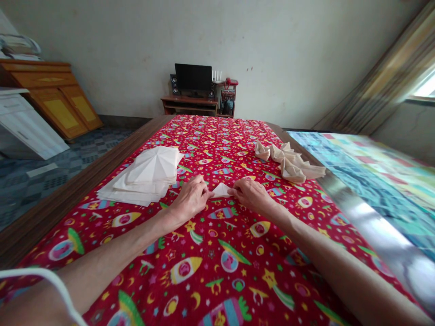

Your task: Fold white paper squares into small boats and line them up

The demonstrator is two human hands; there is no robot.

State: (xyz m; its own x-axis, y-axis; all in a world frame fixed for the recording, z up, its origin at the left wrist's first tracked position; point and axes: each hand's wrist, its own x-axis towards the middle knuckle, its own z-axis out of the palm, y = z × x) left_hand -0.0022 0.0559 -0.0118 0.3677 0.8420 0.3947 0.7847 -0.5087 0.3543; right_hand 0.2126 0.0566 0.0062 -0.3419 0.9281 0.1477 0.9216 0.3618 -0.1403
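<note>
A small piece of folded white paper [221, 190] lies on the red patterned cloth [217, 246], its peak pointing away from me. My left hand [193, 197] pinches its left corner, and my right hand [252, 194] pinches the right corner. Both sets of fingers are closed and low over the cloth. Left of my left hand rests a stack of creased white paper sheets [154, 167]. Beyond my right hand sits a cluster of folded paper shapes [292, 163] with pointed tips.
The cloth covers a table with a brown wooden edge [112, 158]. A bed with a blue patterned cover [360, 190] stands at the right. A white cable [50, 276] crosses the lower left. Against the far wall are a monitor [193, 78] and a small desk [188, 102].
</note>
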